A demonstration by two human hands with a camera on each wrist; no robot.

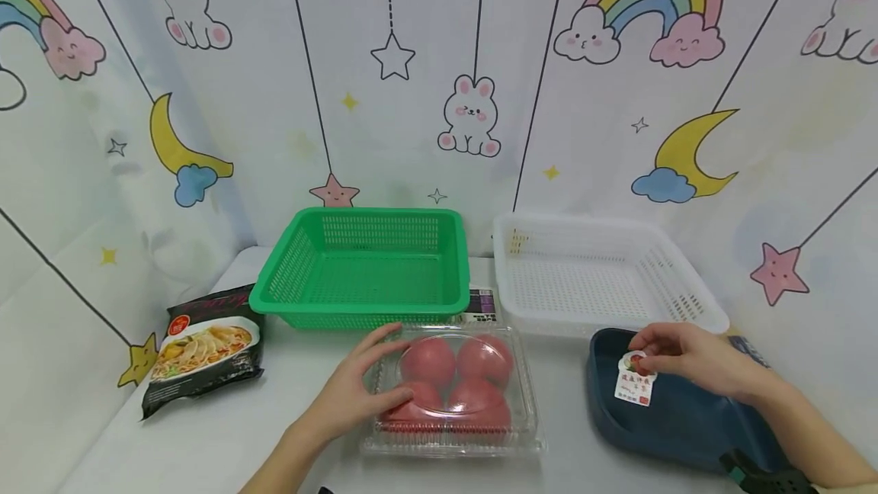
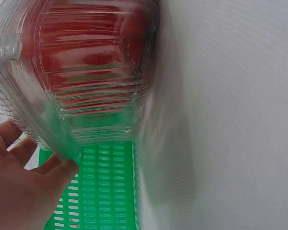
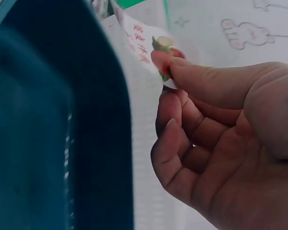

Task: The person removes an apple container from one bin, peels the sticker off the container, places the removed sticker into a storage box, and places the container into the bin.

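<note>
At the near edge of the table, in the middle, sits a clear clamshell box (image 1: 456, 395) with four red tomatoes (image 1: 456, 383) inside. The person's left hand (image 1: 353, 395) rests on its left side, fingers spread and lightly bent over the lid and wall. The right hand (image 1: 686, 360) pinches a small printed label (image 1: 636, 380) between thumb and forefinger, over the far rim of a dark blue tray (image 1: 658, 418) at the near right. Behind stand a green basket (image 1: 363, 269) and a white basket (image 1: 597, 273); a noodle packet (image 1: 202, 345) lies at the left edge. The box looks light, thin and slippery, likely to flex, so I'd take it by both long sides or from beneath. The label is flimsy and best held by its edge.
</note>
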